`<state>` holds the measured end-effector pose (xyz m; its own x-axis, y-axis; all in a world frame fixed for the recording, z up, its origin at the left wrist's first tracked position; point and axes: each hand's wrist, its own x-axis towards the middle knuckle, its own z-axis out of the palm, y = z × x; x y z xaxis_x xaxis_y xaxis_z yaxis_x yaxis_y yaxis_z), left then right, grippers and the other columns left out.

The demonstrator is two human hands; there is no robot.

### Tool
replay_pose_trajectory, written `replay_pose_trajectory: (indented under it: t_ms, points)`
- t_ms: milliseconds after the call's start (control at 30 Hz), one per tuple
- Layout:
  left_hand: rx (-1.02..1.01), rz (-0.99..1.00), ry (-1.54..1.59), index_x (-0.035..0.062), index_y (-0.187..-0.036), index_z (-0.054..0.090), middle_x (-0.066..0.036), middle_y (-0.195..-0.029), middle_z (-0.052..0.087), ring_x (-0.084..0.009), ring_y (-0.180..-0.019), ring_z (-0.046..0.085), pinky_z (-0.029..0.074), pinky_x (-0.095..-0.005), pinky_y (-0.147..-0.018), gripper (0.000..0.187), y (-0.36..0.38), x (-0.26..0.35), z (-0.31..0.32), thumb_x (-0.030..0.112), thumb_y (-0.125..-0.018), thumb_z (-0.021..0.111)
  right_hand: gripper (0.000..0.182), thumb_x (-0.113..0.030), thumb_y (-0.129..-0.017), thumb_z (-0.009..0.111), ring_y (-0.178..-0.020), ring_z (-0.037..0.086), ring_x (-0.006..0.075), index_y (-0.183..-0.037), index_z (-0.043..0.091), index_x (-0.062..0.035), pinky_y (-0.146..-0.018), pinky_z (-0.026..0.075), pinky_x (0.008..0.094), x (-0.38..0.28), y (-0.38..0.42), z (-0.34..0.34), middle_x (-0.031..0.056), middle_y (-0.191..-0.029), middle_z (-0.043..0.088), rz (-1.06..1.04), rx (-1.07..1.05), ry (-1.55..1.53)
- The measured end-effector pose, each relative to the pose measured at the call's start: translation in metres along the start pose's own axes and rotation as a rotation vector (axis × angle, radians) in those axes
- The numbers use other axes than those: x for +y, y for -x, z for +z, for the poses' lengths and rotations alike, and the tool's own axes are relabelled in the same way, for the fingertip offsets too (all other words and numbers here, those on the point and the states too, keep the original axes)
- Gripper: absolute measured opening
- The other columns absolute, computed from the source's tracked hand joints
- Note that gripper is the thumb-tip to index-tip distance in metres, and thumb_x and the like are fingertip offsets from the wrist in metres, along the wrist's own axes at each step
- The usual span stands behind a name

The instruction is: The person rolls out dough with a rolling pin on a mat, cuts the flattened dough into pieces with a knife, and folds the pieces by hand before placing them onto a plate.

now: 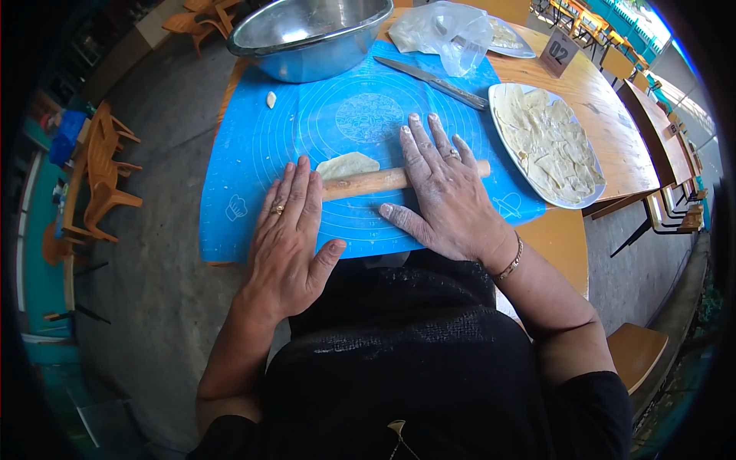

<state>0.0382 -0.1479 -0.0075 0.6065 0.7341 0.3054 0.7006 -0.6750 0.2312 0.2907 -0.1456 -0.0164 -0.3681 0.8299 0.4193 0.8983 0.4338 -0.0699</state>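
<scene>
A wooden rolling pin (366,183) lies across the blue baking mat (253,172), slightly tilted up toward the right. My left hand (291,222) rests flat over its left end, fingers stretched out. Over the right part lies my right hand (448,188), floury, with its fingers spread and thumb pointing left. Just beyond the pin is a thin piece of rolled dough (349,165), its near edge hidden by the pin. A small lump of dough (271,100) sits apart near the mat's far left.
A metal bowl (314,57) stands at the back left, beside a clear plastic bag (452,34). A knife (433,80) lies on the mat. On the right, a plate (500,126) carries flat dough pieces. Behind are another plate (514,52) and a number sign (558,54).
</scene>
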Motion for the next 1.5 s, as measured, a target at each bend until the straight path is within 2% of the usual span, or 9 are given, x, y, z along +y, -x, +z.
replay_pose_trajectory:
  t_ms: [167,267,333,533,767,833,933,1167,1500]
  points:
    - [0.018,0.035,-0.045,-0.0119,-0.143,0.036,-0.032,-0.15,0.033,-0.0452,-0.141,0.031,0.02,-0.0512,-0.117,0.078,0.009,0.006,-0.003,0.054,-0.101,0.032,0.09,-0.058,-0.092,0.05,-0.143,0.024,0.0478,-0.144,0.031,0.0131,-0.113,0.023,0.0616,-0.006,0.011,-0.007,0.034,-0.15,0.03,-0.013,-0.014,-0.03]
    - [0.079,0.056,-0.1,-0.0104,-0.136,0.047,-0.029,-0.142,0.047,-0.0417,-0.134,0.044,0.029,-0.05,-0.113,0.061,0.013,0.009,-0.004,0.037,-0.098,0.05,0.088,-0.056,-0.092,0.051,-0.143,0.025,0.0469,-0.145,0.03,0.0121,-0.115,0.02,0.0599,-0.01,0.02,-0.016,0.0332,-0.151,0.03,-0.026,-0.043,-0.03]
    - [0.211,0.068,-0.048,-0.0071,-0.122,0.06,-0.023,-0.127,0.061,-0.0388,-0.121,0.057,0.039,-0.047,-0.106,0.039,0.016,0.011,-0.003,0.012,-0.089,0.063,0.086,-0.051,-0.091,0.056,-0.143,0.027,0.0455,-0.145,0.031,0.0109,-0.115,0.019,0.0585,-0.012,0.028,-0.02,0.0321,-0.151,0.03,-0.035,-0.055,-0.087]
    - [0.303,0.051,0.146,-0.0014,-0.098,0.069,-0.018,-0.101,0.07,-0.0321,-0.095,0.066,0.051,-0.0402,-0.084,0.017,0.013,0.013,-0.015,0.003,-0.081,0.07,0.066,-0.03,-0.088,0.065,-0.138,0.038,0.0402,-0.142,0.043,0.0015,-0.114,0.026,0.0563,-0.006,0.04,-0.019,0.0231,-0.148,0.041,-0.052,-0.024,-0.145]
    - [0.207,0.029,0.196,-0.0023,-0.099,0.068,-0.016,-0.096,0.068,-0.0293,-0.089,0.066,0.051,-0.0366,-0.079,0.018,-0.051,-0.007,-0.024,0.012,-0.088,0.068,0.061,-0.029,-0.088,0.066,-0.134,0.043,0.0378,-0.139,0.047,-0.0005,-0.112,0.029,0.055,-0.008,0.037,-0.018,0.0208,-0.143,0.047,-0.058,0.043,-0.165]
    - [-0.081,-0.212,0.353,-0.002,-0.1,0.069,-0.014,-0.096,0.067,-0.0276,-0.087,0.064,0.05,-0.036,-0.079,0.023,-0.068,-0.011,-0.019,0.018,-0.089,0.067,0.061,-0.032,-0.089,0.064,-0.134,0.043,0.0378,-0.138,0.048,-0.0007,-0.112,0.029,0.055,-0.007,0.038,-0.016,0.0209,-0.143,0.047,-0.048,0.046,-0.158]
    - [-0.099,-0.035,0.213,0.0001,-0.098,0.071,-0.012,-0.092,0.066,-0.0244,-0.084,0.062,0.05,-0.0358,-0.077,0.024,-0.081,-0.019,-0.004,0.021,-0.087,0.07,0.06,-0.034,-0.09,0.063,-0.134,0.043,0.0378,-0.138,0.049,-0.0009,-0.112,0.029,0.0553,-0.01,0.04,-0.016,0.021,-0.143,0.048,-0.044,0.07,-0.173]
    - [-0.28,-0.026,0.228,0.0018,-0.091,0.072,-0.012,-0.091,0.066,-0.0219,-0.085,0.063,0.051,-0.0345,-0.077,0.02,-0.103,-0.009,-0.009,0.017,-0.079,0.076,0.059,-0.033,-0.089,0.064,-0.132,0.045,0.0368,-0.137,0.049,-0.0013,-0.112,0.028,0.055,-0.01,0.041,-0.013,0.02,-0.14,0.05,-0.041,0.108,-0.201]
    - [-0.397,-0.203,0.18,0.0005,-0.101,0.066,-0.012,-0.088,0.065,-0.023,-0.082,0.063,0.051,-0.0341,-0.075,0.023,-0.106,0.007,-0.007,0.014,-0.083,0.072,0.039,-0.007,-0.079,0.068,-0.097,0.056,0.0319,-0.117,0.062,-0.0028,-0.088,0.041,0.0462,-0.01,0.039,-0.016,0.013,-0.101,0.057,-0.064,0.221,-0.34]
